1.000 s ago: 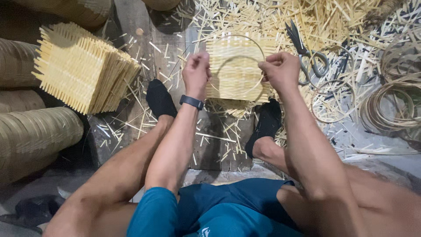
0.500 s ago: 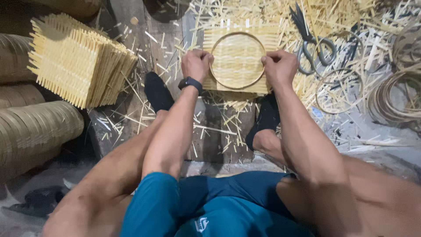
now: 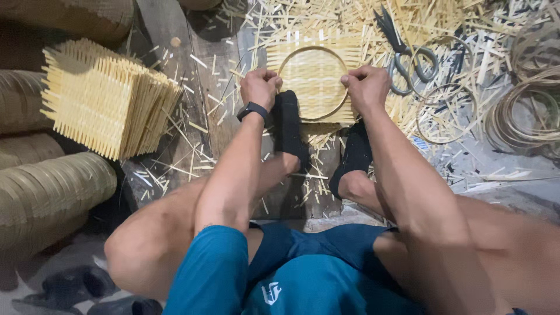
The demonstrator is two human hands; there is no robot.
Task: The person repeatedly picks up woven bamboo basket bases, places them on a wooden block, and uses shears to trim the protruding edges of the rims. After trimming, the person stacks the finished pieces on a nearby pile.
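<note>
Bamboo offcuts and splinters litter the grey floor (image 3: 501, 175) all around the seated person, with a tall stack of square pale woven bamboo mats (image 3: 105, 99) off to their left, black-handled shears (image 3: 408, 55) lying to the right, and loose coils of thin bamboo strip (image 3: 528, 111) further right.

A square woven bamboo mat (image 3: 315, 79) lies on the floor just beyond the black-socked feet, with a thin round bamboo hoop (image 3: 318, 49) pressed onto it. Doing this well seems to call for even pressure on both sides, so the hoop stays round and centred on the weave while the feet steady the near edge.

The left hand (image 3: 259, 87), with a black watch at the wrist, is clenched on the hoop's left rim, knuckles up. The right hand (image 3: 366, 87) grips the opposite rim likewise. Both arms reach forward, nearly straight, between the bent knees.
</note>
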